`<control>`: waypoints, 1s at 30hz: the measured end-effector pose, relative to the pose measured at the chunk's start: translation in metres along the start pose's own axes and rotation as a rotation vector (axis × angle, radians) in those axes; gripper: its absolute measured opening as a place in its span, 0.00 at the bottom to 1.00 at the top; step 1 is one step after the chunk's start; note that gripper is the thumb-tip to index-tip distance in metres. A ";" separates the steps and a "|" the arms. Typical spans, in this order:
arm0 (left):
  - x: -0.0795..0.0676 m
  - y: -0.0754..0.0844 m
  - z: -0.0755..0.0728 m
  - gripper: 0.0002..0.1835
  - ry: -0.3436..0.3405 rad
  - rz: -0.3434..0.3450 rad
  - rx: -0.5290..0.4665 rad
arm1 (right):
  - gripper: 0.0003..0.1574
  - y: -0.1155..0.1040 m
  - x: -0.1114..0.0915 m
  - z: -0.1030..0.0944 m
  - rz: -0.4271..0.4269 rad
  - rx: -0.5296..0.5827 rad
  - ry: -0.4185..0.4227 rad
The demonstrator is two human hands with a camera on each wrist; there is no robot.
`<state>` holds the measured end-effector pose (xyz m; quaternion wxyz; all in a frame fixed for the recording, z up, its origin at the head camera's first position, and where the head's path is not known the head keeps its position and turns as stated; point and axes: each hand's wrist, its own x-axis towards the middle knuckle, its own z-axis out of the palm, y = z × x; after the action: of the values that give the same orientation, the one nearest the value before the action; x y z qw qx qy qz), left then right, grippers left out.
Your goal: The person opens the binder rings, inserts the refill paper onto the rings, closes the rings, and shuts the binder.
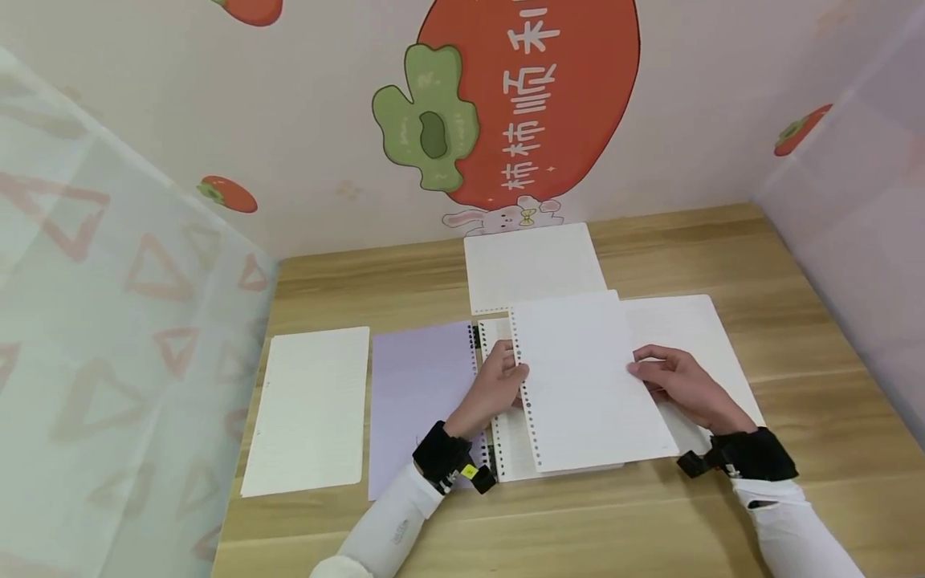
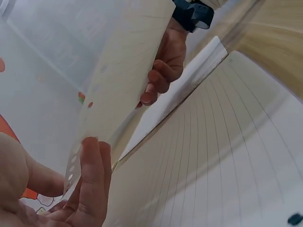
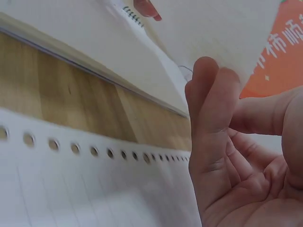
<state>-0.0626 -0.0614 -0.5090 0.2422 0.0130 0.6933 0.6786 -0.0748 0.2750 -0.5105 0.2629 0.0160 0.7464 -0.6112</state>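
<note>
A white loose-leaf sheet (image 1: pixel 578 377), punched along one long side, is held up in front of me by both hands. My left hand (image 1: pixel 495 389) pinches its punched edge between thumb and fingers. On the opposite edge, the thumb and fingers of my right hand (image 1: pixel 686 389) grip the paper. Beneath the sheet lies an open loose-leaf notebook, its purple cover (image 1: pixel 419 401) folded out to the left and its lined pages (image 1: pixel 509 449) partly hidden. In the left wrist view, ruled lines show on the notebook page (image 2: pixel 189 156) below the raised sheet.
More punched paper (image 1: pixel 535 269) lies behind the notebook against the wall. Another sheet (image 1: pixel 675 321) is at the right, partly under my right hand, and cream paper (image 1: pixel 311 409) lies at the far left. All rest on a wooden table (image 1: pixel 549 530) walled at the back and sides.
</note>
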 end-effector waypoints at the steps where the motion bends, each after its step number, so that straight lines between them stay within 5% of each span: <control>1: -0.002 -0.001 -0.002 0.25 0.005 -0.008 0.002 | 0.22 0.001 0.001 0.003 -0.002 0.003 -0.004; 14: -0.025 -0.008 -0.041 0.36 0.093 0.006 0.116 | 0.23 -0.005 0.018 0.038 -0.014 0.120 -0.075; 24: -0.021 -0.011 -0.051 0.31 0.339 0.218 0.610 | 0.24 -0.001 0.023 0.051 0.020 0.142 -0.075; 30: -0.017 -0.009 -0.048 0.32 0.306 0.254 0.874 | 0.25 0.000 0.024 0.051 0.027 0.142 -0.088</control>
<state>-0.0621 -0.1128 -0.5142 0.0241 0.0982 0.9343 0.3418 -0.0762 0.2205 -0.5265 0.3021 0.0179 0.6884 -0.6592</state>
